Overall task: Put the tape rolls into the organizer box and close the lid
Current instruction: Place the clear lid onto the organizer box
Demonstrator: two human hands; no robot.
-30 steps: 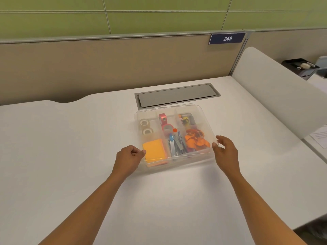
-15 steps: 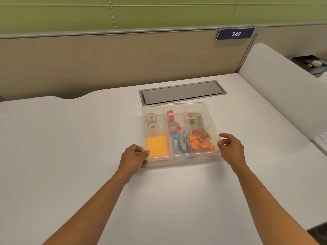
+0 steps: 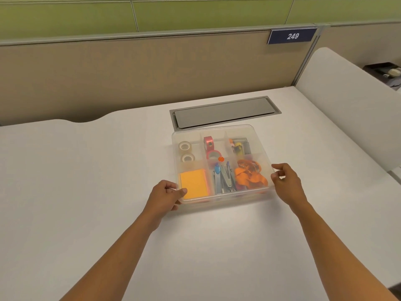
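Note:
The clear plastic organizer box (image 3: 259, 140) sits on the white desk with its see-through lid lying on top. Through the lid I see two clear tape rolls (image 3: 184, 146) in the far-left compartment. A pink tape roll (image 3: 208, 142) stands behind another roll (image 3: 214, 154) in the middle one. My left hand (image 3: 162, 195) grips the box's near-left corner, thumb on the lid. My right hand (image 3: 286, 183) pinches the box's right rim near the front corner.
The box also holds an orange sticky-note pad (image 3: 193, 185), staplers (image 3: 224, 179) and orange items (image 3: 249, 174). A grey cable hatch (image 3: 223, 112) lies just behind the box. A white divider panel (image 3: 347, 101) stands to the right, a beige partition behind.
Both hands stay at the box's front corners. My left thumb has settled onto the lid, and my right fingers have curled in on the right rim. The view has shifted slightly.

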